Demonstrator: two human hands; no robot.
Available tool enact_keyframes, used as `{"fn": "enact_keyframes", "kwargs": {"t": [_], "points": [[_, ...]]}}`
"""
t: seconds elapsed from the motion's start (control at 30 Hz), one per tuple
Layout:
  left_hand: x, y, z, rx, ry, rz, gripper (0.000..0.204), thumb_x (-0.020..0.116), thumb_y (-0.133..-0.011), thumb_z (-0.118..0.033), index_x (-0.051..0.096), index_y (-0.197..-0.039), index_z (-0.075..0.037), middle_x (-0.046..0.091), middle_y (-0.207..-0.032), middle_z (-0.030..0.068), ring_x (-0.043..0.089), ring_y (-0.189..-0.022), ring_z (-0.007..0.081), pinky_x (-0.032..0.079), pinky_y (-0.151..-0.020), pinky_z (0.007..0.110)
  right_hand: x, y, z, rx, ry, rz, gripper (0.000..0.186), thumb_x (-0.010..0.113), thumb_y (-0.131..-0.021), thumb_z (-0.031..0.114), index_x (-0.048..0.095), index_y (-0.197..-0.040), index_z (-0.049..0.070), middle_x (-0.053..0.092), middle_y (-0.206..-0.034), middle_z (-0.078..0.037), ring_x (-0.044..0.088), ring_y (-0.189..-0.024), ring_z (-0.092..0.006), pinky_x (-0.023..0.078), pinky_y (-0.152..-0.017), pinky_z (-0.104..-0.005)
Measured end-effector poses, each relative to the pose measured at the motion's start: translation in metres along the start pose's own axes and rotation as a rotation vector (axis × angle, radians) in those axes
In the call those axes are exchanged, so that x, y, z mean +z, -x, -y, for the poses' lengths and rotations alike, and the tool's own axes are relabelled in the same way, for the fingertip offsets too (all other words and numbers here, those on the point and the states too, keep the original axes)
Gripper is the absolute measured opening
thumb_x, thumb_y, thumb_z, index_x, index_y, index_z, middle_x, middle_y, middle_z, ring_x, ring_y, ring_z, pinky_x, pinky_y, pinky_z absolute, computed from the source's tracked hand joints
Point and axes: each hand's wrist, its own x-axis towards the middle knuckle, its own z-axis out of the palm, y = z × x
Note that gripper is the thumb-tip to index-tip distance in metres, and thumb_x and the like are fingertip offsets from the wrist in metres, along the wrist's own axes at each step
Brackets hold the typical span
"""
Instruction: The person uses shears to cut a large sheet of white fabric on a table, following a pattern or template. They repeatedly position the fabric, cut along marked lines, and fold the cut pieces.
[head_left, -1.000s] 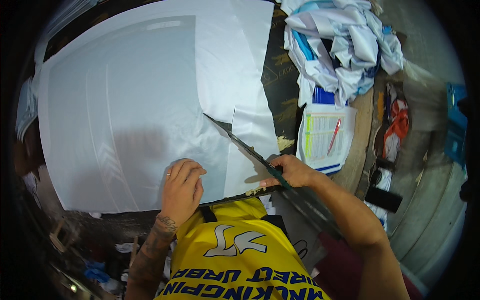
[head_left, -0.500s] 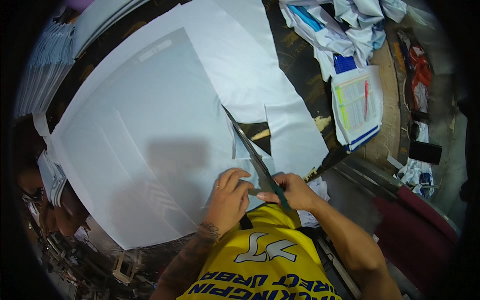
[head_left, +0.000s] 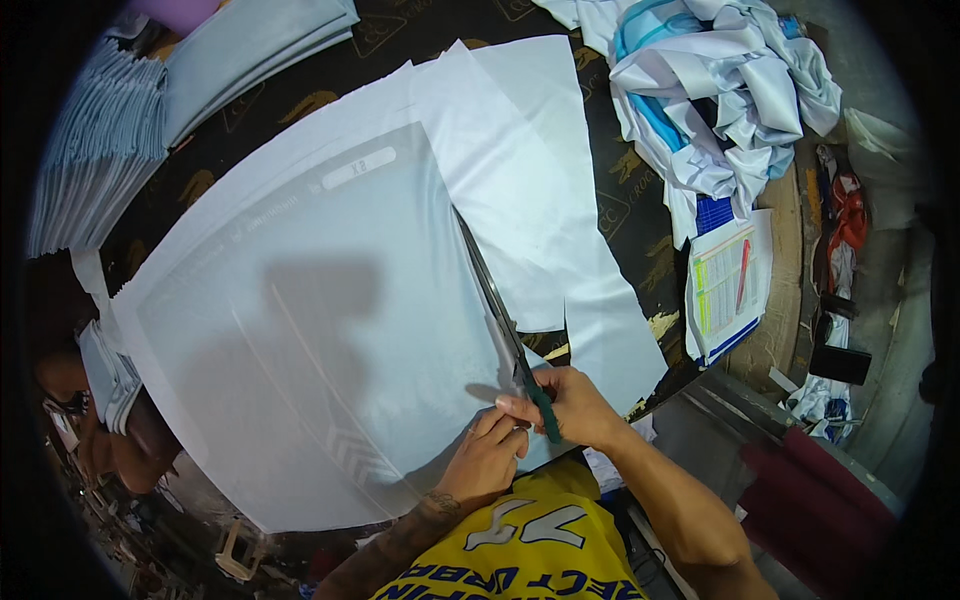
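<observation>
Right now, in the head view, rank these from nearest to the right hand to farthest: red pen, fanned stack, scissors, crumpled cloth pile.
From the right hand:
1. Scissors: in its grip.
2. Red pen: on papers, right.
3. Crumpled cloth pile: upper right.
4. Fanned stack: far upper left.

The person wore a bright yellow shirt (head_left: 530,557) printed with bold dark blue lettering (head_left: 505,580) and a pale, angular, dark-edged emblem (head_left: 492,528). Sleeveless forearms (head_left: 665,485) showed, dark tattoos (head_left: 395,540) reaching toward the left hand (head_left: 487,455).
</observation>
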Motion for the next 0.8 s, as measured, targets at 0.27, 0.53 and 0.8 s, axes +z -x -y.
{"fn": "enact_keyframes", "kwargs": {"t": [0.27,0.53,0.8], "points": [[-0.012,-0.007,-0.005,0.008,0.080,0.023,0.016,0.064,-0.079,0.001,0.059,-0.093,-0.004,0.061,-0.127,0.0108,0.048,-0.138,0.0310,0.042,-0.113,0.048,-0.002,-0.029,0.050,-0.028,0.094,-0.080,0.070,0.082,-0.081,0.073,0.067,-0.074,0.006,0.059,-0.063,-0.002,0.059,-0.061,-0.0135,0.045,-0.058,-0.0280],[0.000,-0.004,-0.009,-0.037,0.071,-0.120,0.019,0.063,-0.081,-0.002,0.065,-0.100,-0.003,0.064,-0.123,0.0104,0.052,-0.134,0.0312,0.044,-0.111,0.047,-0.010,-0.066,0.086,-0.057,0.070,-0.091,0.066,0.088,-0.078,0.068,0.064,-0.072,0.007,0.058,-0.061,-0.002,0.059,-0.054,-0.0127,0.047,-0.052,-0.0257],[-0.111,-0.093,-0.016,-0.152,-0.255,-0.810,0.045,0.071,-0.083,-0.008,0.064,-0.128,-0.007,0.064,-0.125,0.0141,0.057,-0.121,0.0369,0.039,-0.105,0.052,-0.114,-0.032,0.131,0.000,0.353,0.203,0.065,0.071,-0.092,0.073,0.063,-0.083,0.010,0.056,-0.064,0.001,0.060,-0.056,-0.0100,0.046,-0.056,-0.0280]]}}
